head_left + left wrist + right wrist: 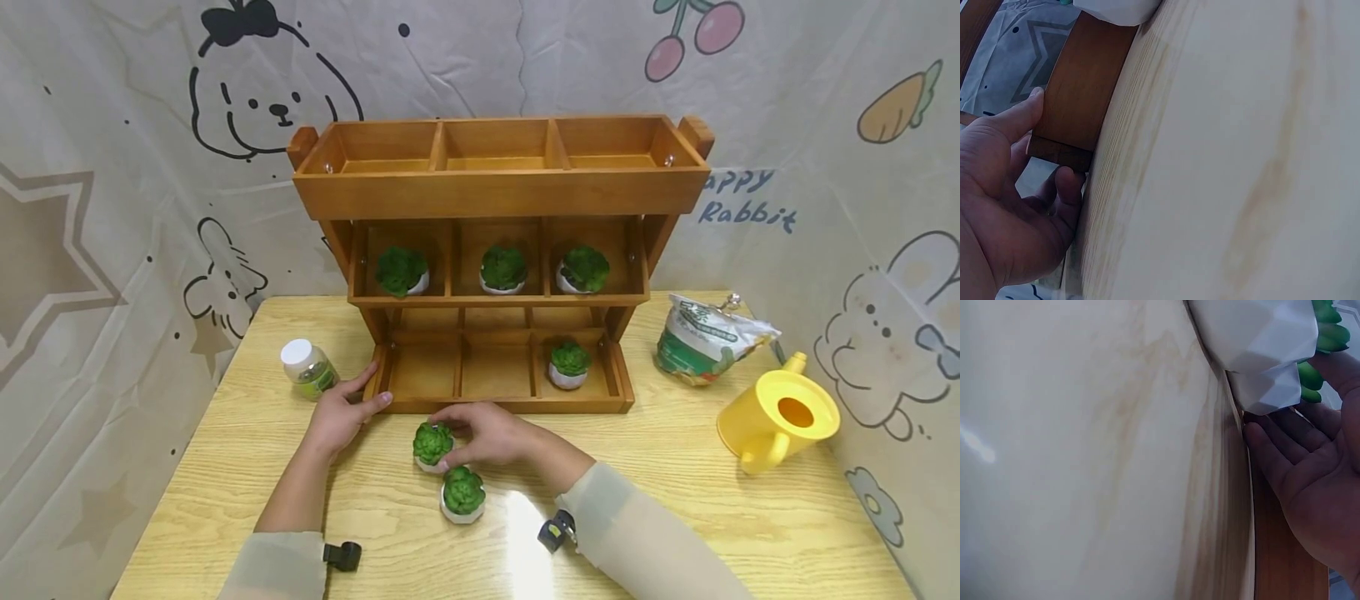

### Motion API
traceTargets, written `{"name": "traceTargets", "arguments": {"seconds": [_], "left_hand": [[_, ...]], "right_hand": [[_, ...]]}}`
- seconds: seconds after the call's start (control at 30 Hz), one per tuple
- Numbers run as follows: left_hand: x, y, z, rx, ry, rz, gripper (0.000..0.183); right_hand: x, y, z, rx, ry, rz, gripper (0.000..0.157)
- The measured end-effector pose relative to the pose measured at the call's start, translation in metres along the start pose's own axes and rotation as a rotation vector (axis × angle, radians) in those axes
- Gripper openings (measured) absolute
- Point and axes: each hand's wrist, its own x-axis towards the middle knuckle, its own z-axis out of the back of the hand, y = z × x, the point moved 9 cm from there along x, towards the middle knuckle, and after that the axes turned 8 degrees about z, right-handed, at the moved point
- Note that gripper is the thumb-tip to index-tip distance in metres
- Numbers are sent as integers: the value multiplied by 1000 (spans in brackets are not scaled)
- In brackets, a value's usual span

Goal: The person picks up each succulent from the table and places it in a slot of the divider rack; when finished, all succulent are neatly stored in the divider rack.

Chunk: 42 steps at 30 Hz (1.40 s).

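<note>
A three-tier wooden shelf (500, 406) stands upright on the table, each tier split into three compartments. My left hand (341, 418) grips the left end of its bottom tier, thumb at the front corner (1079, 94). In front of the shelf, my right hand (487, 433) holds a small potted succulent (432, 443) with thumb and fingers curled round it. Its faceted white pot (1269, 390) shows in the right wrist view. A second potted succulent (462, 493) stands just nearer to me. One more plant (568, 365) sits in the bottom tier's right compartment.
The middle tier holds a succulent in each compartment, left (401, 271), centre (503, 268) and right (583, 268). A white-lidded jar (309, 368) stands left of the shelf. On the right are a clipped green-and-white bag (705, 337) and a yellow watering can (776, 417).
</note>
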Motion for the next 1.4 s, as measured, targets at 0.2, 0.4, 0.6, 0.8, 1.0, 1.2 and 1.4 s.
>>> {"name": "traceTargets", "arguments": {"seconds": [0.2,0.4,0.6,0.8,1.0,1.2,1.4], "left_hand": [[0,-1,-1,3,2,-1,74],[-1,-1,-1,3,-1,-3,74],[-2,-2,-1,1,3,-5,75],[-1,-1,0,-2,1,0,75],[0,1,1,0,-1,9,77],[-1,2,1,4,-3,12,78],[-1,1,0,8,-2,10,79]], "right_hand": [[0,-1,0,7,-10,4,70],[-2,-1,2,72,-44,13,60],[-7,0,9,93,-68,-2,56],[-12,-8,13,137,-83,-15,53],[-16,-7,14,117,-75,-6,59],[-16,-6,15,74,-68,10,67],[-15,-5,15,-12,-62,10,67]]}}
